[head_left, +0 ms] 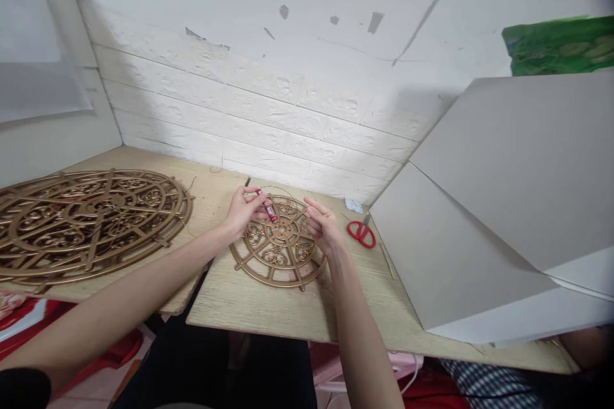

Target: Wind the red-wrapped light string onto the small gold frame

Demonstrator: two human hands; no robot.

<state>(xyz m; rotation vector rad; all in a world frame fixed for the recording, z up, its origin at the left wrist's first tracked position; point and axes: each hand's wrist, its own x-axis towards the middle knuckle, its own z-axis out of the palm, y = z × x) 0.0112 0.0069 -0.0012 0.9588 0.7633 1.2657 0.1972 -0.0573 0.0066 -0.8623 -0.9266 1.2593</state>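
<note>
Pale wood makes the table (362, 297), its grain running in fine streaks; a second top (218, 186) adjoins it on the left, a dark seam between the two; at the far side I see a white wall (268, 116), its lower part embossed like brick, its upper part smooth with grey patches; white boards (503, 166) stand on the right, with a green packet (561, 48) above them. Gold-coloured and openwork, the disc (282, 229) lies on the table, all rings, spokes and small scrolls; a wider stack (98, 206) of similar lattice covers much of the left top; my left hand (241, 212) grips a red and white tube (267, 206) over the disc's far left part, thumb and fingers closed on it; a thin dark thread (278, 188) arches from beside that hand toward the right; my right hand (323, 225) is at the disc's right side, fingers bent, and I cannot tell whether they pinch the thread. Red-handled scissors (363, 229) lie farther right, blades pointing far, close to the boards; a strip of wood shows between them and the disc, another along the near edge; short spoke ends jut past the disc's rim.
</note>
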